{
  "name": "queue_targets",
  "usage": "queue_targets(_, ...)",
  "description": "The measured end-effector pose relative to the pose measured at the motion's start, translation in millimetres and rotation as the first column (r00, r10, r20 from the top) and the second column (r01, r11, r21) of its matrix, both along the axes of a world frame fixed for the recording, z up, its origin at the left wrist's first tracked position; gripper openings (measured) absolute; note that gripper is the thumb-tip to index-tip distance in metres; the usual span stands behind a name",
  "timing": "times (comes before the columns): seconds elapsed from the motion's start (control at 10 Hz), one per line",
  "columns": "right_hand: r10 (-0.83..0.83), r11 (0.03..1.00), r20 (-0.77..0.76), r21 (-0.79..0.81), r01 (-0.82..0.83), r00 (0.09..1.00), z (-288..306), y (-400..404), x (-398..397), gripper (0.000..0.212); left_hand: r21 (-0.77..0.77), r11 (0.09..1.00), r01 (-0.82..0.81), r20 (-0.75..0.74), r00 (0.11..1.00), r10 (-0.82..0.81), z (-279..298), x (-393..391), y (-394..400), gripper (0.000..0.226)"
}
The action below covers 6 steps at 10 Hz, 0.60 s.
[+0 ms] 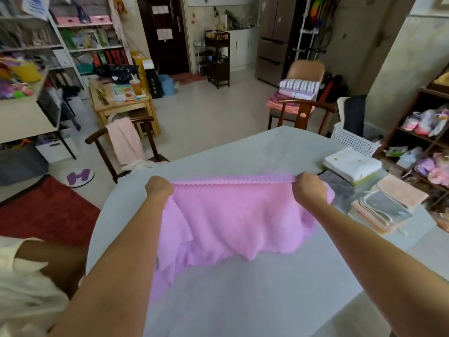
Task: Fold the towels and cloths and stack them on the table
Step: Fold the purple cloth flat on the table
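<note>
Left hand (159, 188) fisted on the pink towel (233, 220), gripping its top-left corner; the towel hangs above the table (243, 288) centre. Right hand (309, 187) fisted on the top-right corner. Folded stack (386, 205) at three o'clock.

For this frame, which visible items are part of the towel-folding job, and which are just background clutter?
Part of the job:
- pink-purple towel, held stretched by the left hand and right hand
- white folded towels
- folded pink and grey cloths
- table

Lying about:
- pink towel over a chair
- striped linens on the far chair
- white basket
- bookshelves
</note>
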State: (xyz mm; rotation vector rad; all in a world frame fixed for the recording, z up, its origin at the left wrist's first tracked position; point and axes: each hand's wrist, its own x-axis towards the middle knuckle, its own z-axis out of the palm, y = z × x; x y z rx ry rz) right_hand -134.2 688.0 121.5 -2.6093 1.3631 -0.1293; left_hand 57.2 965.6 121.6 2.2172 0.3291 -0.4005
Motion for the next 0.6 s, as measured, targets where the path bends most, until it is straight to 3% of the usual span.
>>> queue_targets(0.1,0.057,0.998,0.059,-0.038,-0.055,0.997,3.0,-17.4,39.2,0.026,-0.232,0.970,-0.076,0.059,0.994,0.092,18.7,44.1,-12.6,0.037)
queue_targets(0.2,0.097,0.995,0.060,-0.038,-0.095,0.993,1.0,-29.4,65.0,0.025,-0.260,0.958,-0.125,0.146,0.975,0.167,30.4,54.1,-21.5,0.039)
queue_targets(0.3,0.142,0.989,0.036,-0.034,-0.141,0.989,2.1,-42.4,85.2,0.027,-0.420,0.877,-0.234,0.078,0.953,0.292,37.8,55.7,-24.8,0.042)
queue_targets(0.4,0.164,0.986,0.017,-0.027,-0.163,0.986,1.8,-52.1,105.8,0.030,-0.216,0.962,-0.169,0.239,0.946,0.220,33.5,47.1,-17.2,0.049)
queue_targets(0.5,0.240,0.963,-0.090,-0.103,-0.248,0.967,-11.5,-53.5,111.6,0.032,-0.001,0.967,-0.256,0.230,0.941,0.249,15.7,26.8,-8.7,0.040)
queue_targets(0.6,0.261,0.958,-0.055,-0.110,-0.265,0.964,-16.6,-63.1,119.8,0.031,0.256,0.926,-0.278,0.397,0.903,0.161,7.5,1.5,-6.0,0.028)
